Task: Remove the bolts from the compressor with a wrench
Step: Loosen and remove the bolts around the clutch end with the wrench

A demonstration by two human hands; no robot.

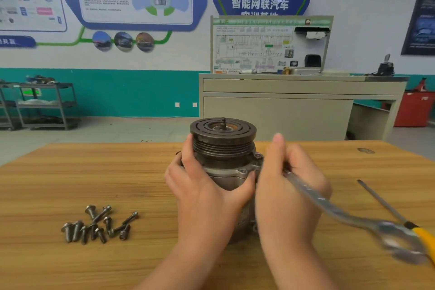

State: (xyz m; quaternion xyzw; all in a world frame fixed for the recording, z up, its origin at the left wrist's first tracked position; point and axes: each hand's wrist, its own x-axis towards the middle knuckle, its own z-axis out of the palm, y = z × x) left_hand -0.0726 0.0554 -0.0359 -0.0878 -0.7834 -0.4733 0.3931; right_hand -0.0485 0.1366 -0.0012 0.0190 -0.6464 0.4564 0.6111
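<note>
The compressor stands upright on the wooden table, its dark grooved pulley on top with a threaded shaft sticking up. My left hand grips its grey body from the left, thumb across the front. My right hand holds a silver wrench near its far end, right beside the compressor's right flange, where a bolt head shows. The wrench is motion-blurred and its open jaw points toward the lower right. Several removed bolts lie in a loose pile on the table at the left.
A screwdriver with a yellow handle lies on the table at the right, under the wrench's jaw. A beige training bench with a wiring panel stands behind the table. Metal carts stand by the teal wall at the left.
</note>
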